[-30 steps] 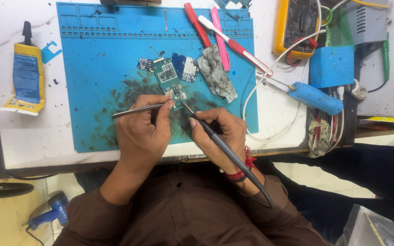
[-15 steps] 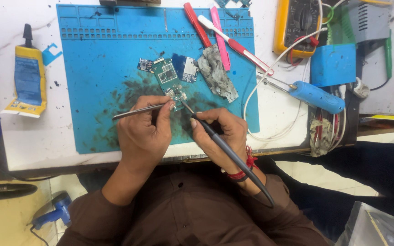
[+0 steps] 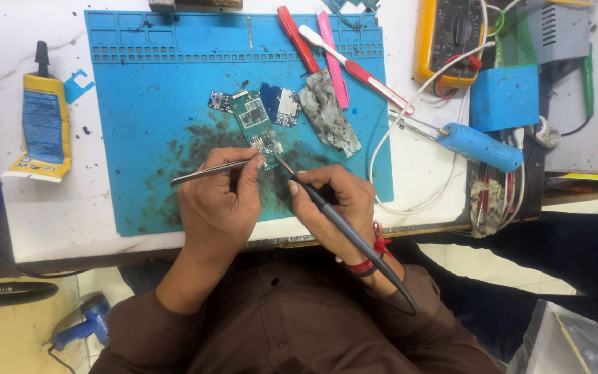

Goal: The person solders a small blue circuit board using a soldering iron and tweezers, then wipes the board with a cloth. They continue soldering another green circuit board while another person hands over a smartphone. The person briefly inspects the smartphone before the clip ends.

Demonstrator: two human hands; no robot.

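A green circuit board point(image 3: 254, 119) lies on the blue work mat point(image 3: 147, 83), its near end stained dark. My left hand point(image 3: 219, 204) grips metal tweezers point(image 3: 205, 171) whose tips meet the board's near edge. My right hand point(image 3: 330, 204) holds a dark grey soldering iron point(image 3: 344, 232) like a pen, its tip touching the same spot on the board. Two smaller boards point(image 3: 282, 104) lie beside the green one.
A grey rag point(image 3: 327, 114), red and pink pry tools point(image 3: 327, 48), a yellow multimeter point(image 3: 451, 34), a blue-handled soldering iron point(image 3: 479, 147) with white cable, a blue box point(image 3: 505, 97) and a yellow glue tube point(image 3: 41, 125) surround the mat. Another blue tool point(image 3: 81, 329) lies on the floor.
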